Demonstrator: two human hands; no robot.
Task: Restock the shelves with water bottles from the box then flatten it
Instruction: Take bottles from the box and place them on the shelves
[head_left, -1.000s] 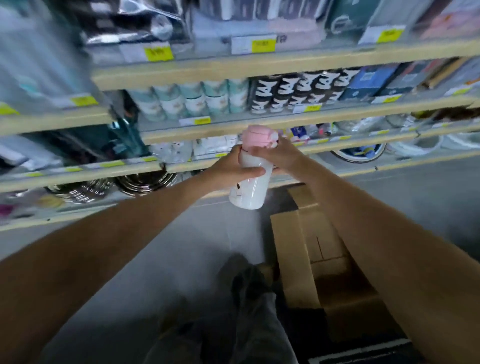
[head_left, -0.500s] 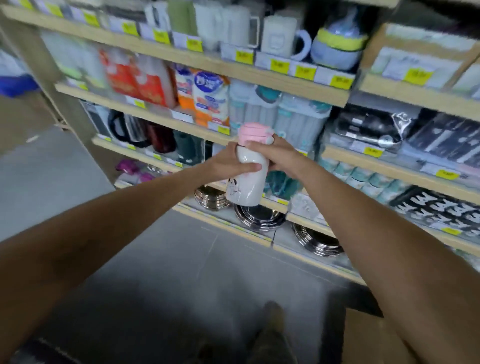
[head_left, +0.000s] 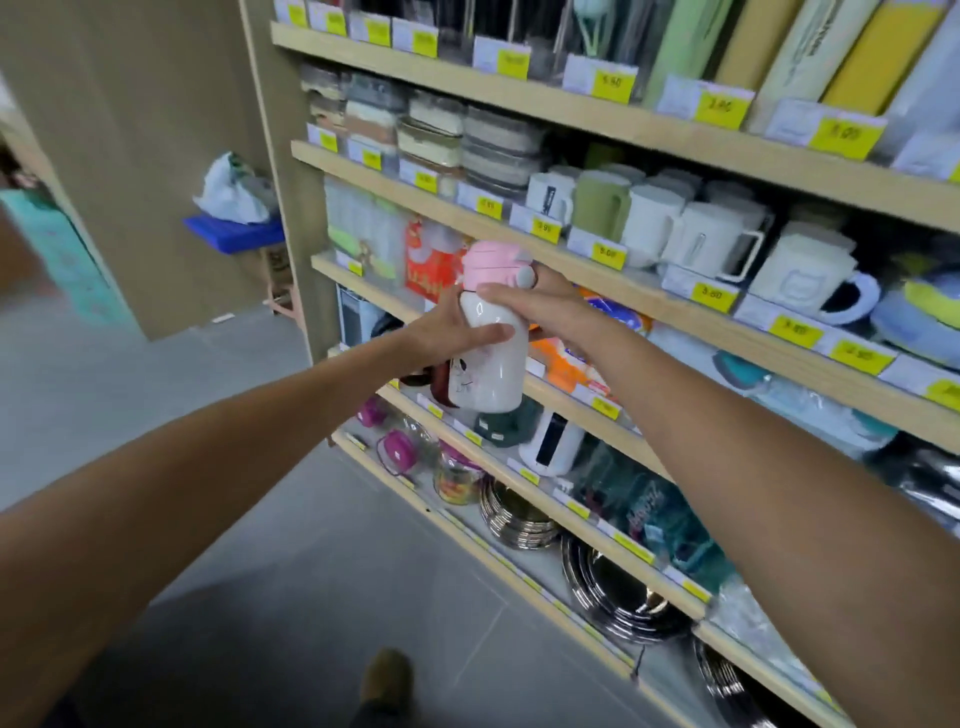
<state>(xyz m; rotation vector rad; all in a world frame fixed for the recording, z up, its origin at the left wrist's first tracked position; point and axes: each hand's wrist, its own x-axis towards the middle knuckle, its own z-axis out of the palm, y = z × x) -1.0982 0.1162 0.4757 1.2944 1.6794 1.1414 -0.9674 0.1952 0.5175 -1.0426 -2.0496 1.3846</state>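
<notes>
A white water bottle (head_left: 491, 369) with a pink lid and a cartoon print is held upright in front of the shelves (head_left: 587, 280). My left hand (head_left: 447, 332) grips its body from the left, thumb across the front. My right hand (head_left: 535, 306) grips the bottle's neck just under the pink lid from the right. The bottle hangs in the air before the middle shelves, touching none of them. The cardboard box is out of view.
The wooden shelves hold mugs (head_left: 691, 239), stacked containers (head_left: 493, 145), packets, jars and steel bowls (head_left: 618, 597), with yellow price tags along the edges. A grey floor lies at the left. A blue crate (head_left: 236, 234) with a bag stands beyond the shelf end. My shoe (head_left: 387, 675) shows below.
The view has swung up and left, away from the cardboard box toward the shelf's left end. Both hands keep their grip on the bottle, which has stayed upright.
</notes>
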